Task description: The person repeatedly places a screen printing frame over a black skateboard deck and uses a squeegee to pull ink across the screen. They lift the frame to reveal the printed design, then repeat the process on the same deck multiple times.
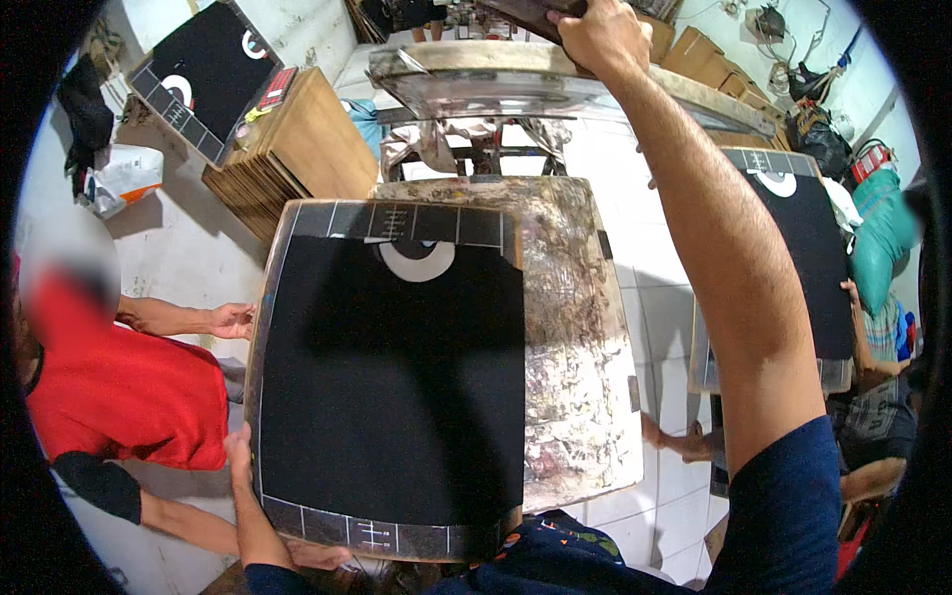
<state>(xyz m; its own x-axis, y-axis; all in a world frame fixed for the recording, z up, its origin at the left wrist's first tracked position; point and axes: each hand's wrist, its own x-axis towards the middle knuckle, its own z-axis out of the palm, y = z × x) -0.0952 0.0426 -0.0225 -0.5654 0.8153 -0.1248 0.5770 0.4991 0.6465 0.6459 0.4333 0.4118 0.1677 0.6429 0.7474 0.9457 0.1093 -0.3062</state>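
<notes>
A flat board (393, 538) with ruled white lines at both ends carries a smooth black cloth (397, 367). Near its far end the cloth has a curved white neckline shape. My left hand (240, 448) is closed on the board's left edge, toward the near corner. My right arm stretches far forward; its hand (607, 42) is closed round a dark wooden bar (526, 16) at the top of the view. Just below that hand stands a raised, pale-edged screen frame (476, 61). The bar's far part is cut off by the view's edge.
Beneath the board lies a paint-stained table (580, 377). A co-worker in red (149, 397) stands left, one hand (233, 319) at the board's edge. Stacked boards (297, 149) stand far left. At right, another person holds a second black-covered board (803, 258).
</notes>
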